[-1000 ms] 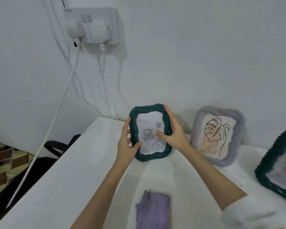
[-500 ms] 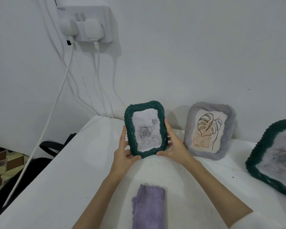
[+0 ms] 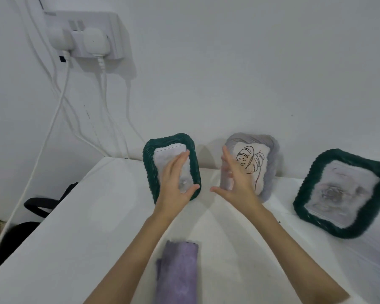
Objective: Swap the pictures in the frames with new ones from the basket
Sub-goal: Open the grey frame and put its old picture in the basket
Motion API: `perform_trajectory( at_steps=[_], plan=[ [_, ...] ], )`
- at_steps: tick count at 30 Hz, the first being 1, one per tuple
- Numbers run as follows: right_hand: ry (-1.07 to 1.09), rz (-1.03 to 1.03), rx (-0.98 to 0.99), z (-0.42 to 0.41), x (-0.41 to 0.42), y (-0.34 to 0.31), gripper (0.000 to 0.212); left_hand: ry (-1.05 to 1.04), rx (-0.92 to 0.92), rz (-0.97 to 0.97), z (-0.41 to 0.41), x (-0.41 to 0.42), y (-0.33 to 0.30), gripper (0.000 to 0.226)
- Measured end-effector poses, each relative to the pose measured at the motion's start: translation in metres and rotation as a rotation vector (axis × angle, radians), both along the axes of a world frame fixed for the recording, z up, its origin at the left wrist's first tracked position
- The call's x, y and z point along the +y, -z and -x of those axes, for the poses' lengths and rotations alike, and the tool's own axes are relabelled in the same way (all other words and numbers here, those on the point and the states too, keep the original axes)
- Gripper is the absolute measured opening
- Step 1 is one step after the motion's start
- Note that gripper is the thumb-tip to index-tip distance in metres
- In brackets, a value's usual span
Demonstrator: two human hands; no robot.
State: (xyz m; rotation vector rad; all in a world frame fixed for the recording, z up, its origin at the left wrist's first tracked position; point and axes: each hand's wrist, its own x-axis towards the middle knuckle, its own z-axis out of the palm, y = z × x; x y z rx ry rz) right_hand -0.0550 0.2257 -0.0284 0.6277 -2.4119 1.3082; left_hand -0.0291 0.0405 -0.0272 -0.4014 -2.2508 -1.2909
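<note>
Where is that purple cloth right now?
In the head view the purple cloth lies on the white table, low and centre between the person's forearms, nearer the camera than the left green frame.

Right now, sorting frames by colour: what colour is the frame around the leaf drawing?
Pale grey frame, seen in the head view.

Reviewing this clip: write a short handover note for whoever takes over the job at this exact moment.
Left hand: open, in front of the left green frame, no grip.
Right hand: open, holding nothing, in front of the grey frame.
All three frames stand against the wall; the right green frame leans tilted.
No basket in view; a purple cloth lies near.
Which pictures are already new cannot be told.
</note>
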Motion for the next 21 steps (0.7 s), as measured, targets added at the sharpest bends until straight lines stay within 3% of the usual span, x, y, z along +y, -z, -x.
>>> perform_trajectory(
  at_steps=[4,8,11,16,19,21],
  plan=[
    [0.308,0.106,0.191,-0.003,0.041,-0.008,0.085,0.15,-0.144,-0.037,0.027,0.047,-0.006,0.093],
    [0.544,-0.015,0.116,-0.002,0.065,-0.004,0.08,0.272,-0.365,-0.07,0.045,0.074,0.002,0.103],
    [0.5,-0.063,-0.012,0.002,0.076,0.001,0.086,0.319,-0.477,-0.101,0.047,0.079,0.006,0.105],
    [0.46,-0.068,-0.128,-0.007,0.082,-0.006,0.088,0.272,-0.455,-0.076,0.033,0.076,0.002,0.099],
    [0.406,-0.022,-0.121,-0.024,0.089,-0.01,0.09,0.3,-0.471,-0.223,0.016,0.07,-0.001,0.096],
    [0.343,0.031,-0.127,-0.041,0.095,-0.014,0.089,0.318,-0.495,-0.33,0.001,0.066,-0.004,0.08]
  ],
)
